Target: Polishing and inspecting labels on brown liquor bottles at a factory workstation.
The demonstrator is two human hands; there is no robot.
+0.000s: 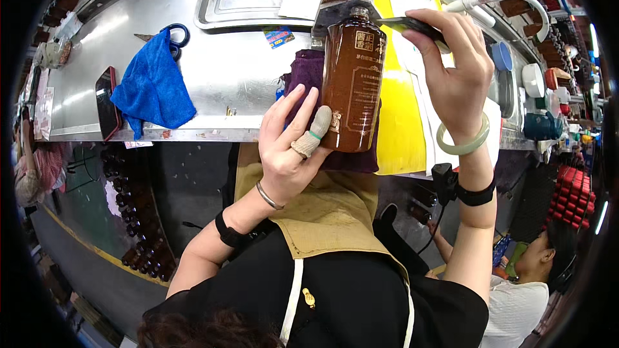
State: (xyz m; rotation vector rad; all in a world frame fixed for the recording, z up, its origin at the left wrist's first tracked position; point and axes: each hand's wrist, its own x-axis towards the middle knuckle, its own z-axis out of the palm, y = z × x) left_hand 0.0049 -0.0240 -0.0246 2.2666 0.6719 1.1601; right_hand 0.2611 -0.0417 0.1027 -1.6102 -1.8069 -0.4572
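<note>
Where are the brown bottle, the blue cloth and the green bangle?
bottle (351, 84): head view, middle of its brown body.
blue cloth (153, 87): head view, centre of the crumpled cloth.
bangle (464, 144): head view, front of the ring on the right wrist.

Top: black, short sleeves.
Apron (325, 219): tan, white straps.
Left hand (287, 148): thumb cot, silver bangle, black wristband.
Right hand (454, 74): green bangle, black wristband.

Left hand (287, 148) grips a brown bottle (351, 84) upright over a purple cloth (306, 71); right hand (454, 67) holds a dark scanner (409, 24) beside its neck.
</note>
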